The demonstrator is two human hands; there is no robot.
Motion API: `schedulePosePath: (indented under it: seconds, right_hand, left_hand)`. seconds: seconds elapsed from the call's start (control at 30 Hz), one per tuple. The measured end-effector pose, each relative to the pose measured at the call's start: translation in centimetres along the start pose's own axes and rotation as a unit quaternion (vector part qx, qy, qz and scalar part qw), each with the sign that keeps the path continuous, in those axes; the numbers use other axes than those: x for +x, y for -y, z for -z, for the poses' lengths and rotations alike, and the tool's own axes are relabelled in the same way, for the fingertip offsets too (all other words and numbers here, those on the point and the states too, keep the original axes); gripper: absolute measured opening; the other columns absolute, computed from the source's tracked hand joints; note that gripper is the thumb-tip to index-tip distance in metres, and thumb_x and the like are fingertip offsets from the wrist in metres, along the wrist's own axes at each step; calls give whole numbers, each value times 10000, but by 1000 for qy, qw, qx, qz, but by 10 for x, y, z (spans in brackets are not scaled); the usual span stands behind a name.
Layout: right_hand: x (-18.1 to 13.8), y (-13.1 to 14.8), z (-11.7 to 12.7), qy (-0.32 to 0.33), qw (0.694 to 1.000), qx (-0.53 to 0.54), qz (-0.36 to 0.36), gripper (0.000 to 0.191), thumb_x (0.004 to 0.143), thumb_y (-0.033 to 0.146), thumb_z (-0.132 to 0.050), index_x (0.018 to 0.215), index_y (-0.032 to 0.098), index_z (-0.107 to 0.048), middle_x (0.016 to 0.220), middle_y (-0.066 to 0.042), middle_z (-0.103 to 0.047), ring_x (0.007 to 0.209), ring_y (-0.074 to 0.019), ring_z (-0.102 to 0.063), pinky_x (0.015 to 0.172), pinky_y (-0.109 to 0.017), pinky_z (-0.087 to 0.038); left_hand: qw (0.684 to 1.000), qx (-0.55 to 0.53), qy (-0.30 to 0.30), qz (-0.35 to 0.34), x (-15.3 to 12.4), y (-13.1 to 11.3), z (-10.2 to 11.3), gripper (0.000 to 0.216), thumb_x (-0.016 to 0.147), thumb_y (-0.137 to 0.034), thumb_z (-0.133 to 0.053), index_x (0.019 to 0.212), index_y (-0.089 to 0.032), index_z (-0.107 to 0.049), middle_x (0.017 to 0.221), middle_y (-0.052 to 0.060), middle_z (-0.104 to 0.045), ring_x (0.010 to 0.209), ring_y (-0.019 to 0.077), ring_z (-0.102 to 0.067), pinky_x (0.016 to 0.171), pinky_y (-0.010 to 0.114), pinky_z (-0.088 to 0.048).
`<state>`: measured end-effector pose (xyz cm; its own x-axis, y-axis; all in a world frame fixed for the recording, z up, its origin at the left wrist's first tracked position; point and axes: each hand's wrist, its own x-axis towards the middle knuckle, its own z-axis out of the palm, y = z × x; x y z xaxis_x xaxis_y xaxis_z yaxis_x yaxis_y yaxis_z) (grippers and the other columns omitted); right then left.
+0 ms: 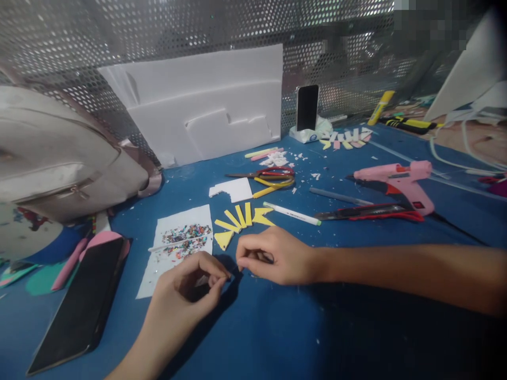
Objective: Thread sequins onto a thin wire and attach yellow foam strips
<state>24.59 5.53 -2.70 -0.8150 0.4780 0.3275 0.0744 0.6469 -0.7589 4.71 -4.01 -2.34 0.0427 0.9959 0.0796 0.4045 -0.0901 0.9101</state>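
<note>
Low over the blue table, my left hand (194, 287) has thumb and fingertips pinched together. Facing it, my right hand (273, 256) is closed in a similar pinch, the fingertips of both nearly meeting. Whatever lies between the fingers is too small or hidden to make out. Just beyond them several yellow cut strips (240, 215) fan out, with a yellow triangle (224, 239) at the left end and a notched yellow piece (263, 215) at the right. Left of these, a white sheet (160, 232) carries colourful glitter bits (186, 240) and a thin white stick. A white marker (295, 214) lies beyond my right hand.
Scissors (273, 177) lie near a white cut card (237, 190). A red-black utility knife (368, 212) and pink glue gun (396, 179) sit at right. At left are a dark tablet (79, 306) and pale backpack (67, 158). A phone (307, 108) stands at the back.
</note>
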Motion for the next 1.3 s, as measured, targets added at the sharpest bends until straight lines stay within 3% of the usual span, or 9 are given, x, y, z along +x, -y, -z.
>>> schedulePosePath:
  seconds: [0.1,0.43,1.3]
  right_hand:
    - [-1,0,-1,-2,1000,-8,14,97,870,198,-546,789,154,-576,550,69,-474,483,-39,-408,508,-163,-299]
    - [-4,-2,-2,14,999,-29,44,53,830,179,-566,782,172,-546,596,84,-497,509,-24,-417,528,-155,-301]
    - [-5,-3,-4,0,996,-68,60,61,838,191,-559,780,172,-558,588,81,-511,514,-31,-440,531,-172,-301]
  left_hand:
    - [1000,-11,13,4,-1,1,-1,102,835,-179,-601,736,-204,-606,734,6,-627,710,140,-601,632,241,-485]
    - [998,-36,54,-5,0,4,-1,128,842,-137,-589,746,-220,-606,770,-6,-622,732,126,-597,654,221,-484]
    - [996,-63,36,52,-1,6,-1,52,838,-225,-650,801,-207,-618,768,6,-626,728,144,-602,637,237,-500]
